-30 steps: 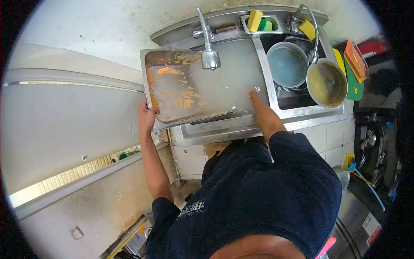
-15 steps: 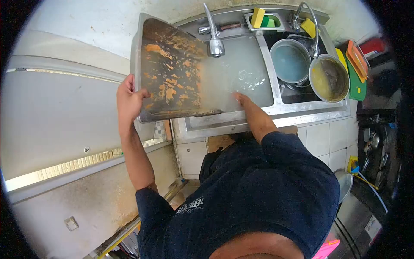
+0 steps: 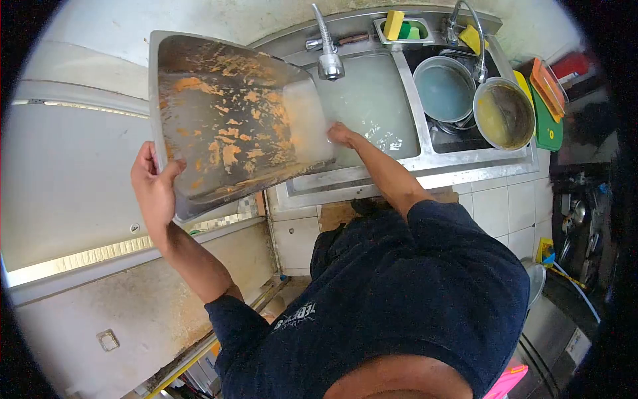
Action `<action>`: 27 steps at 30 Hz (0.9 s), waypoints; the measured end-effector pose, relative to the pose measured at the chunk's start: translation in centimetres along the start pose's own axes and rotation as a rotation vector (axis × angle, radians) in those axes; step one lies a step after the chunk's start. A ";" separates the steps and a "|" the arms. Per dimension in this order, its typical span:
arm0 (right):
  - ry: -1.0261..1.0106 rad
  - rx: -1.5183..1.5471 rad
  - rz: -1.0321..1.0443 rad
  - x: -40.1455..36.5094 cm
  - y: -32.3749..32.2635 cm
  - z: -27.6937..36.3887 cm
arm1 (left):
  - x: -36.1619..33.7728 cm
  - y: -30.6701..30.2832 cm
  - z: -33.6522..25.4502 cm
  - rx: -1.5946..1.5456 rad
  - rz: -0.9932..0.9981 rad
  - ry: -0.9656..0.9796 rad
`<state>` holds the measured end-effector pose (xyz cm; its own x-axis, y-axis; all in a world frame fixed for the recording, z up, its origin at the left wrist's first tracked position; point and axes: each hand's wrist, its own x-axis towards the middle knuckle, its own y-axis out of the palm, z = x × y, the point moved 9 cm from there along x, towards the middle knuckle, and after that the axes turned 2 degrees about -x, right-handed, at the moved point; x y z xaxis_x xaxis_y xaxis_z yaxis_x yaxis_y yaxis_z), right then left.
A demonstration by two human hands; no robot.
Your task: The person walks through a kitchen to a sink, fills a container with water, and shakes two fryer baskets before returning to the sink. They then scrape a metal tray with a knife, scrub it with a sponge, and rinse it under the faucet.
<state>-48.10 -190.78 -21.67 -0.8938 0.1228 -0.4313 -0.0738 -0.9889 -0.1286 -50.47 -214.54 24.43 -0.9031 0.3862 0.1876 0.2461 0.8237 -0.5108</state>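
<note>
A large, deep metal pan (image 3: pixel 229 126) is tilted over the left edge of the sink, its inside smeared with orange and brown residue. Some cloudy water lies at its right end. My left hand (image 3: pixel 153 186) is closed on the pan's left rim, thumb on the inside. At the pan's right end, just above the water, my right hand (image 3: pixel 341 135) has its fingers curled against the rim; its fingertips are partly hidden. Cloudy water fills the sink basin (image 3: pixel 411 110) beneath, and a faucet (image 3: pixel 330 65) hangs over it.
In the right basin stand a pot of bluish water (image 3: pixel 444 93) and a tilted pot with yellowish liquid (image 3: pixel 495 113). A small tray (image 3: pixel 428 41) with sponges sits at the back. Cutting boards (image 3: pixel 549 120) lean at the right. A wall (image 3: pixel 100 60) borders the left.
The pan has moved left and been lifted further out of the water, with my left hand on its rim. My right hand has come out of the water and shifted left to the pan's end.
</note>
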 end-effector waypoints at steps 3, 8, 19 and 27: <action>-0.157 -0.115 -0.068 3.4 0.1 -0.7 | -1.6 0.1 -2.2 0.033 -0.039 0.022; -0.224 0.003 -0.137 5.7 -0.6 -0.2 | -5.1 2.1 -6.3 0.039 -0.062 0.089; -0.184 -0.146 -0.102 2.5 -5.4 3.6 | -6.8 2.0 -8.5 -0.146 -0.080 0.137; -0.120 -0.398 -0.294 -7.9 -17.8 2.8 | -7.6 -2.0 6.4 -0.557 -0.172 -0.101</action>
<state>-41.03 -174.38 -13.46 -0.9069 0.3577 -0.2226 -0.1768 -0.8027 -0.5696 -46.35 -221.83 18.64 -0.9688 0.2085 0.1339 0.2158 0.9755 0.0425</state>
